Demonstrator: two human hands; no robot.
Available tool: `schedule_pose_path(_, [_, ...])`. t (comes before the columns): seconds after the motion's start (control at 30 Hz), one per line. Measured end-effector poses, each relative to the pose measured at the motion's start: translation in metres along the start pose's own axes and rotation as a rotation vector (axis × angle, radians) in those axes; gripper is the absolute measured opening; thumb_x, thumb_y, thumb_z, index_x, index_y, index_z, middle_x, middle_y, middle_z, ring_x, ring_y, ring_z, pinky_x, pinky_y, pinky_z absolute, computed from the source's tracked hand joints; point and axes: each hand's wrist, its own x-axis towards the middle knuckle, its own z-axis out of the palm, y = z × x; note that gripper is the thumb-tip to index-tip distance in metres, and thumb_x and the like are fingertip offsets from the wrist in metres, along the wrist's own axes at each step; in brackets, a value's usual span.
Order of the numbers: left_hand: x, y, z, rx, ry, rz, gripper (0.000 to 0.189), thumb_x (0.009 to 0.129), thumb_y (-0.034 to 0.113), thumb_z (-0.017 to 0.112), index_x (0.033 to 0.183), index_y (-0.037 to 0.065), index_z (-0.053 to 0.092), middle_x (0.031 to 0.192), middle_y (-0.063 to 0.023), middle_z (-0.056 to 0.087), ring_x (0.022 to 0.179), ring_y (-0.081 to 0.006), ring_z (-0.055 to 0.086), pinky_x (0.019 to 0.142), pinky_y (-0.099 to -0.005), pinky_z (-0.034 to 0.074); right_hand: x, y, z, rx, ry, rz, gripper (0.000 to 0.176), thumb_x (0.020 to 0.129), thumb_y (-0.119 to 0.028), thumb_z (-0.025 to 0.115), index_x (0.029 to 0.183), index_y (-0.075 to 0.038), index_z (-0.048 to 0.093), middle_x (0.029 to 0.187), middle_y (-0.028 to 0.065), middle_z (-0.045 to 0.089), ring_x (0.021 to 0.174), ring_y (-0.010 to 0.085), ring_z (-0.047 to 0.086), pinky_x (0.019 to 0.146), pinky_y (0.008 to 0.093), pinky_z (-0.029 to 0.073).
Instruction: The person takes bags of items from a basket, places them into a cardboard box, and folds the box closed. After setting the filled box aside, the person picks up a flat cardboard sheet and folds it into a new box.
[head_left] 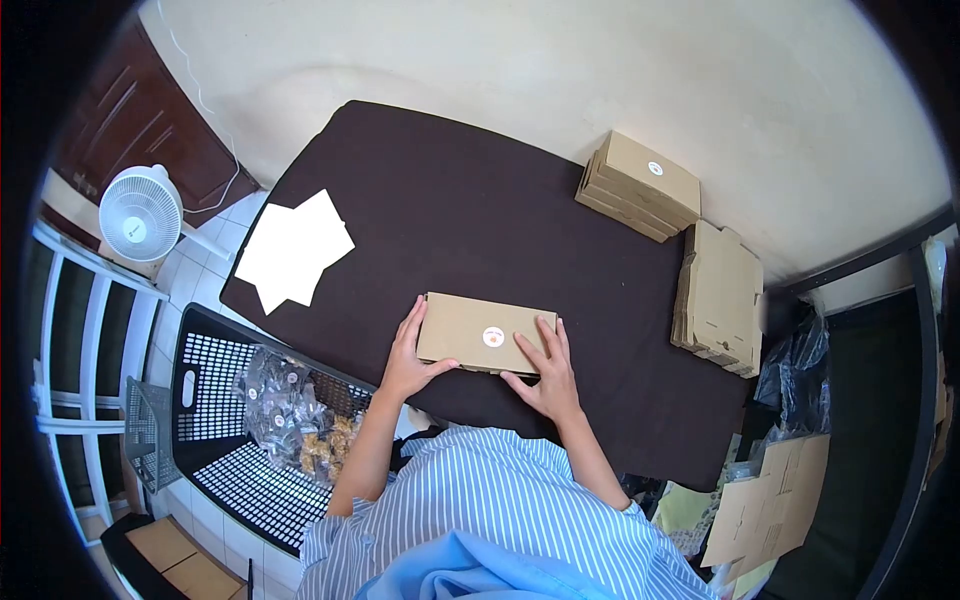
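Observation:
A closed brown cardboard box [456, 322] with a round white sticker lies on the dark cloth-covered table right in front of me. My left hand [407, 358] grips its left end, fingers along the side and thumb at the front edge. On the right end rests my right hand [549, 375], some fingers bent over the lid and the outer side, thumb near the front edge. Between them the two hands hold the box flat. Whatever is inside the box is hidden.
Stacked closed boxes [648, 178] stand by the wall, beside a pile of flattened cardboard [722, 295]. White paper sheets [293, 248] lie at the table's left. A black basket [215, 345] holds several plastic-wrapped packets [285, 405]. A white fan [138, 215] stands left.

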Motion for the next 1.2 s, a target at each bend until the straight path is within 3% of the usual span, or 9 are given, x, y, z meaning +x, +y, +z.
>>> schedule_pose_path(0.4, [0.000, 0.001, -0.002, 0.003, -0.014, 0.004, 0.104, 0.055, 0.034, 0.083, 0.139, 0.005, 0.029, 0.144, -0.0158, 0.029, 0.131, -0.0314, 0.032, 0.107, -0.0406, 0.029, -0.001, -0.004, 0.000, 0.102, -0.001, 0.033, 0.057, 0.067, -0.031, 0.075, 0.118, -0.014, 0.059, 0.138, 0.0187, 0.034, 0.131, 0.0461, 0.021, 0.102, 0.0533, 0.031])
schedule_pose_path(0.67, [0.001, 0.000, -0.003, 0.023, -0.032, -0.003, 0.105, 0.054, 0.032, 0.085, 0.138, 0.004, 0.030, 0.143, -0.0172, 0.029, 0.129, -0.0325, 0.035, 0.105, -0.0408, 0.032, -0.002, -0.003, 0.005, 0.053, 0.049, 0.008, 0.055, 0.065, -0.030, 0.076, 0.115, -0.013, 0.060, 0.136, 0.0186, 0.036, 0.131, 0.0459, 0.022, 0.100, 0.0519, 0.035])
schedule_pose_path(0.93, [-0.007, 0.012, 0.010, -0.009, 0.103, 0.120, 0.096, 0.052, 0.029, 0.086, 0.132, 0.005, 0.039, 0.143, -0.0226, 0.028, 0.130, -0.0366, 0.033, 0.104, -0.0443, 0.033, 0.003, -0.011, 0.000, 0.009, 0.041, 0.034, 0.053, 0.063, -0.028, 0.075, 0.110, -0.009, 0.061, 0.134, 0.0189, 0.038, 0.130, 0.0442, 0.026, 0.099, 0.0496, 0.037])
schedule_pose_path(1.03, [-0.007, 0.009, 0.009, 0.045, 0.099, 0.150, 0.092, 0.051, 0.025, 0.087, 0.128, 0.006, 0.042, 0.143, -0.0213, 0.027, 0.127, -0.0358, 0.037, 0.101, -0.0425, 0.037, 0.010, -0.013, -0.006, 0.050, 0.022, 0.017, 0.050, 0.065, -0.032, 0.073, 0.106, -0.007, 0.061, 0.134, 0.0184, 0.038, 0.130, 0.0431, 0.026, 0.100, 0.0530, 0.034])
schedule_pose_path(1.1, [-0.006, 0.010, 0.009, 0.044, 0.097, 0.140, 0.090, 0.051, 0.024, 0.087, 0.127, 0.006, 0.043, 0.143, -0.0213, 0.027, 0.127, -0.0359, 0.037, 0.101, -0.0426, 0.038, 0.019, -0.013, -0.011, -0.019, -0.052, 0.004, 0.049, 0.066, -0.039, 0.072, 0.101, -0.007, 0.061, 0.134, 0.0177, 0.039, 0.132, 0.0398, 0.025, 0.105, 0.0571, 0.020])
schedule_pose_path(1.2, [-0.006, 0.010, 0.010, 0.024, 0.092, 0.123, 0.090, 0.051, 0.024, 0.086, 0.127, 0.007, 0.043, 0.143, -0.0212, 0.027, 0.128, -0.0361, 0.036, 0.102, -0.0434, 0.036, 0.034, -0.006, -0.014, -0.068, -0.176, -0.060, 0.048, 0.067, -0.043, 0.070, 0.099, -0.007, 0.059, 0.134, 0.0170, 0.039, 0.133, 0.0378, 0.024, 0.106, 0.0593, 0.011])
